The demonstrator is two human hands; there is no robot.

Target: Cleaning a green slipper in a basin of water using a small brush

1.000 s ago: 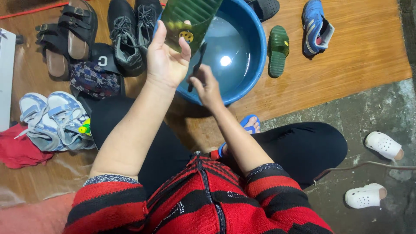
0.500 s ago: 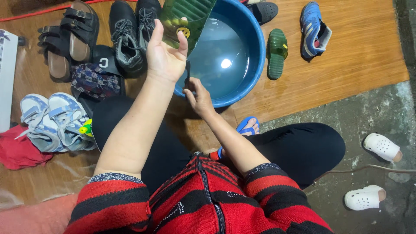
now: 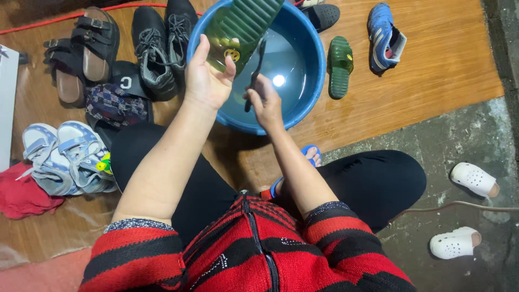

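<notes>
1. Since the earlier frame, the right hand has risen from the near rim of the basin, and the dark brush it carries now points up against the green slipper.
2. Upper centre of the frame, the left hand holds the green slipper by its heel end, fingers and thumb clamped on it; its ribbed sole faces the camera, tilted over the water.
3. Right-hand fingers are clenched round the brush handle, and the brush head touches the slipper's right edge.
4. Below both hands sits the blue basin, filled with water, resting on the wooden floor.
5. Right of the basin lie a second green slipper, a blue sports shoe and a dark perforated clog at the top edge.
6. At the upper left stand black lace-up shoes and brown strapped sandals; lower down are white and blue sandals beside a red cloth.
7. Lower right, two white clogs lie well apart from the basin on grey concrete.
</notes>
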